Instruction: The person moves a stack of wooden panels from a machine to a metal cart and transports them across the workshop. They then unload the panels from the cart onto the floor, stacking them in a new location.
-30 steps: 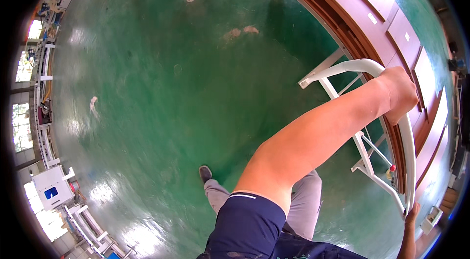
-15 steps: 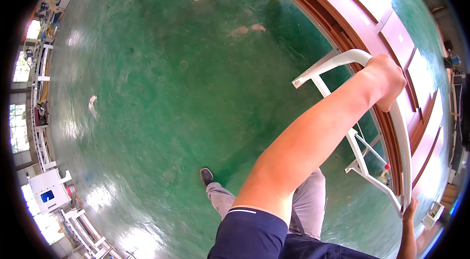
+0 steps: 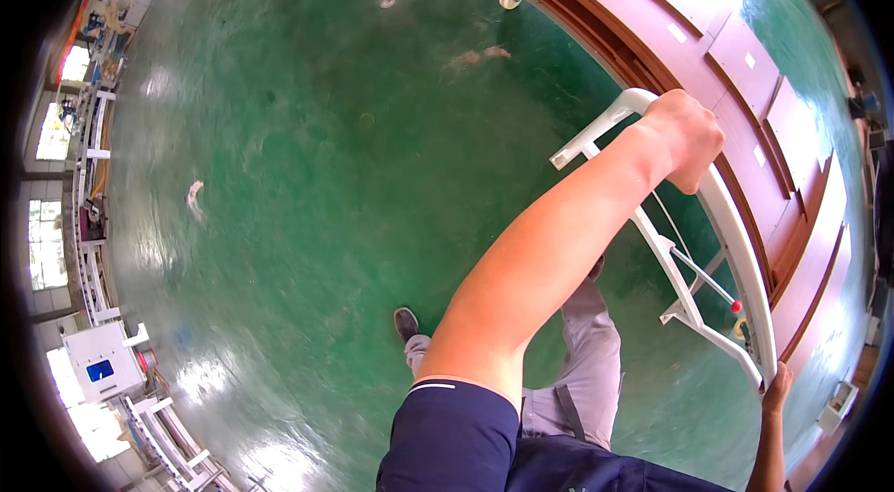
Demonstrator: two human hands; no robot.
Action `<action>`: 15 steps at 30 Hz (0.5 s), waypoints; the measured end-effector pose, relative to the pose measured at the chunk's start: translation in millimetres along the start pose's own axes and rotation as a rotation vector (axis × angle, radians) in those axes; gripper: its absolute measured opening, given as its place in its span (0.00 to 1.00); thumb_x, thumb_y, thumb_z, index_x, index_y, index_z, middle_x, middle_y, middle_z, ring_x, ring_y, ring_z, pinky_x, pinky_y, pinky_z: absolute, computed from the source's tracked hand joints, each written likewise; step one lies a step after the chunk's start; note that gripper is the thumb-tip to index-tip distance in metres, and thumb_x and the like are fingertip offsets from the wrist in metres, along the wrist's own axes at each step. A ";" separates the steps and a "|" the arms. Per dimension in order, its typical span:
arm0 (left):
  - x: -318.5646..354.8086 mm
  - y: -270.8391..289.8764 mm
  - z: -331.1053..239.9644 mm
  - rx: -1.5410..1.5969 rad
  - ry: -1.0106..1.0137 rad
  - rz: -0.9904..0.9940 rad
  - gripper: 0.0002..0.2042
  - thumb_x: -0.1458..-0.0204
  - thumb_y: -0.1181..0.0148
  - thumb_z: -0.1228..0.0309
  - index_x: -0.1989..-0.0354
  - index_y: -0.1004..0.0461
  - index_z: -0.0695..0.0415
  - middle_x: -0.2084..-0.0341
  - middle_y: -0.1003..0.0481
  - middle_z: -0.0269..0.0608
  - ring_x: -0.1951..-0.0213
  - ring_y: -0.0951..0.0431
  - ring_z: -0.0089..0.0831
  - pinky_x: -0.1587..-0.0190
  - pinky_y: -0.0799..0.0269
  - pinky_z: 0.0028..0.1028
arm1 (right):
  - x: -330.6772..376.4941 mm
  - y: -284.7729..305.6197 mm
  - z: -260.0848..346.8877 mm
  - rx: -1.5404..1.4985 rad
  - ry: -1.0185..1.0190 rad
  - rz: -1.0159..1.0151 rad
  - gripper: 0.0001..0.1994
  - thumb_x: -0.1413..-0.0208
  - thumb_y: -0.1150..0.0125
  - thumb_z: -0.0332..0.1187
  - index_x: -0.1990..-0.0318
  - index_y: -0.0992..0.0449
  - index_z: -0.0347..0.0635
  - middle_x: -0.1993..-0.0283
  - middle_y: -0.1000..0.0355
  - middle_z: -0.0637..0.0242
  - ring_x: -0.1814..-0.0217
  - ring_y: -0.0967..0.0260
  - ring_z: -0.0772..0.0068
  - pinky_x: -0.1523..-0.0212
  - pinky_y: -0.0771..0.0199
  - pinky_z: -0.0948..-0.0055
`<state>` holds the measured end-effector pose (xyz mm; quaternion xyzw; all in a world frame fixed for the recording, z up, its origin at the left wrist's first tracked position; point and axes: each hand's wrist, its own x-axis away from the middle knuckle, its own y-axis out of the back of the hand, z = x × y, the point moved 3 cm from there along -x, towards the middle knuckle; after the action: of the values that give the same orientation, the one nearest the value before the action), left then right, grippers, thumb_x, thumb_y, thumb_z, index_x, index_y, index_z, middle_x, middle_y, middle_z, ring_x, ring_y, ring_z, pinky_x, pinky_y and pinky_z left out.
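Both hands are clamped on the cart's white handle bar (image 3: 736,241): left hand (image 3: 687,136) up top, right hand (image 3: 775,388) lower (brown panels (image 3: 745,73) stacked beyond).

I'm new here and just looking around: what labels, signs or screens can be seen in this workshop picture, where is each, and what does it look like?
Small labels: white rectangles stuck on the reddish-brown wooden panels stacked on the cart, upper right.
Screen: small blue square on the front of a white box-shaped machine, lower left by the windows.
Red knob: small and round, under the white cart handle that both hands hold.
No packages or signs are clear enough to tell.
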<state>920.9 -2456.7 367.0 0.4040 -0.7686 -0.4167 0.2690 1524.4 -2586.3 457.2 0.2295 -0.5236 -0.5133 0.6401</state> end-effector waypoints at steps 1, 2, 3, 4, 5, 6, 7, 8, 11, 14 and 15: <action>0.7 -0.6 -1.6 0.003 -0.005 -0.002 0.09 0.68 0.41 0.69 0.76 0.19 0.51 0.74 0.20 0.41 0.69 0.19 0.36 0.66 0.23 0.32 | -0.2 0.7 -12.4 -0.030 -0.054 -0.026 0.23 0.36 0.61 0.45 0.78 0.35 0.36 0.77 0.41 0.62 0.88 0.42 0.74 0.90 0.42 0.74; 0.7 -1.1 -3.0 -0.002 -0.007 0.017 0.08 0.68 0.42 0.69 0.76 0.19 0.51 0.74 0.20 0.41 0.70 0.19 0.36 0.66 0.24 0.32 | -0.9 1.3 -18.9 -0.029 -0.057 -0.026 0.23 0.36 0.61 0.45 0.77 0.34 0.36 0.77 0.41 0.63 0.88 0.42 0.74 0.91 0.42 0.74; 1.0 -1.0 -5.1 -0.006 -0.009 0.036 0.08 0.68 0.42 0.69 0.77 0.20 0.51 0.75 0.20 0.41 0.70 0.19 0.36 0.66 0.24 0.32 | -1.3 2.3 -24.3 -0.028 -0.060 -0.026 0.23 0.36 0.61 0.45 0.76 0.34 0.35 0.77 0.41 0.63 0.87 0.41 0.74 0.91 0.42 0.74; 0.7 -1.3 -6.0 -0.011 -0.011 0.056 0.08 0.68 0.42 0.69 0.77 0.20 0.51 0.75 0.20 0.41 0.70 0.19 0.36 0.67 0.24 0.32 | -2.5 3.6 -30.8 -0.028 -0.062 -0.025 0.23 0.36 0.62 0.45 0.76 0.33 0.35 0.77 0.41 0.63 0.87 0.41 0.74 0.91 0.42 0.74; -0.3 -5.3 -5.5 -0.005 -0.022 0.053 0.07 0.69 0.42 0.69 0.78 0.20 0.51 0.76 0.20 0.41 0.71 0.19 0.36 0.68 0.24 0.33 | -0.8 6.5 -42.3 0.054 0.003 -0.031 0.23 0.36 0.62 0.44 0.76 0.33 0.35 0.77 0.41 0.63 0.86 0.41 0.73 0.90 0.41 0.73; -0.8 -3.9 -6.7 -0.010 -0.039 0.055 0.07 0.69 0.42 0.69 0.78 0.20 0.51 0.76 0.20 0.41 0.71 0.19 0.36 0.68 0.24 0.32 | -1.0 7.8 -51.3 0.133 0.069 -0.041 0.23 0.36 0.62 0.44 0.76 0.33 0.35 0.77 0.41 0.62 0.85 0.40 0.72 0.89 0.40 0.72; -0.2 -2.9 -8.1 -0.015 -0.055 0.056 0.07 0.69 0.42 0.69 0.78 0.20 0.51 0.76 0.20 0.42 0.71 0.19 0.37 0.67 0.24 0.32 | -0.4 8.6 -60.0 0.213 0.135 -0.050 0.23 0.36 0.62 0.43 0.76 0.34 0.34 0.77 0.41 0.62 0.83 0.40 0.71 0.88 0.39 0.71; -0.5 -3.0 -10.0 -0.018 -0.071 0.062 0.07 0.69 0.42 0.69 0.78 0.20 0.52 0.76 0.21 0.42 0.71 0.19 0.37 0.67 0.24 0.32 | 4.3 5.5 -52.9 0.161 0.044 -0.049 0.22 0.36 0.63 0.42 0.76 0.34 0.34 0.77 0.41 0.61 0.82 0.40 0.69 0.85 0.38 0.69; -1.9 -2.8 -12.3 -0.034 -0.095 0.094 0.08 0.68 0.40 0.68 0.76 0.19 0.50 0.74 0.20 0.39 0.69 0.19 0.34 0.66 0.24 0.30 | 4.9 5.7 -14.1 0.172 -0.012 -0.042 0.21 0.36 0.64 0.40 0.77 0.36 0.34 0.77 0.41 0.60 0.78 0.40 0.65 0.81 0.36 0.66; -1.1 -3.5 -16.0 -0.039 -0.138 0.101 0.08 0.68 0.40 0.68 0.75 0.19 0.49 0.73 0.20 0.37 0.68 0.19 0.33 0.66 0.24 0.30 | 9.9 8.9 -33.3 0.421 0.270 -0.088 0.20 0.37 0.65 0.39 0.78 0.38 0.35 0.78 0.41 0.59 0.78 0.41 0.64 0.80 0.36 0.64; -0.4 -3.7 -15.9 -0.037 -0.145 0.087 0.08 0.68 0.40 0.68 0.75 0.19 0.50 0.73 0.20 0.37 0.68 0.19 0.33 0.66 0.24 0.30 | 9.2 7.0 -36.9 0.459 0.338 -0.116 0.20 0.38 0.65 0.38 0.79 0.38 0.35 0.78 0.41 0.59 0.78 0.41 0.64 0.80 0.36 0.64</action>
<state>934.4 -2464.3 371.8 0.3339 -0.7950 -0.4471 0.2380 1560.0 -2601.0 454.3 0.4803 -0.4981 -0.3716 0.6190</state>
